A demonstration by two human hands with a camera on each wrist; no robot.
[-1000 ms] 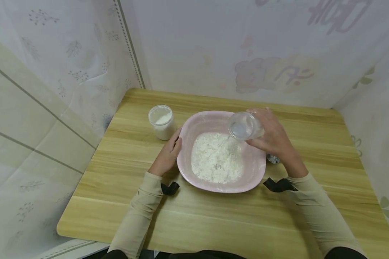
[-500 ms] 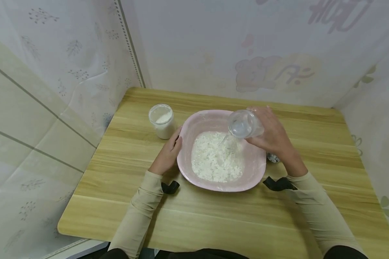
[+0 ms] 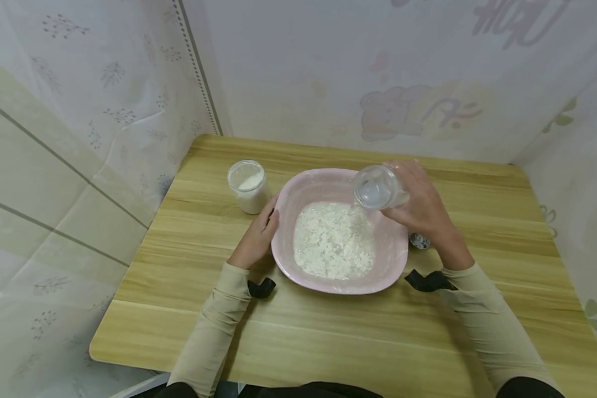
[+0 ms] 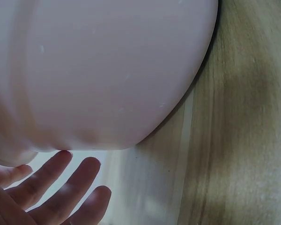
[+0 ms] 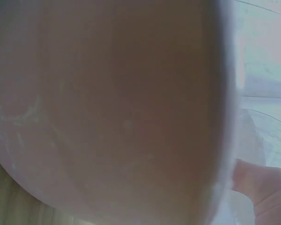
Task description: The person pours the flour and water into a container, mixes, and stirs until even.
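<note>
A pink plastic basin (image 3: pixel 391 260) stands on the table with white flour (image 3: pixel 334 240) spread over its bottom, wet and lumpy in places. My left hand (image 3: pixel 256 236) rests against the basin's left side; in the left wrist view its fingers (image 4: pixel 68 194) are loosely extended, with a fingertip touching the outer wall. Over the basin's right part, my right hand (image 3: pixel 420 199) grips a clear glass cup (image 3: pixel 376 188), tipped left, with a thin trickle of water below its lip. In the right wrist view the basin's wall fills most of the picture, and only part of the hand shows.
Left of the basin, near my left fingertips, stands a glass jar (image 3: pixel 250 190) of white powder. A small patterned round object (image 3: pixel 419 241) lies beside the basin's right side, partly hidden by my right wrist. The wooden table (image 3: pixel 328 337) meets covered walls at the back.
Water streamed from the cup onto the flour, which looks wetter. The stream has since thinned, and the right hand with the cup has shifted slightly right. The left hand has stayed put.
</note>
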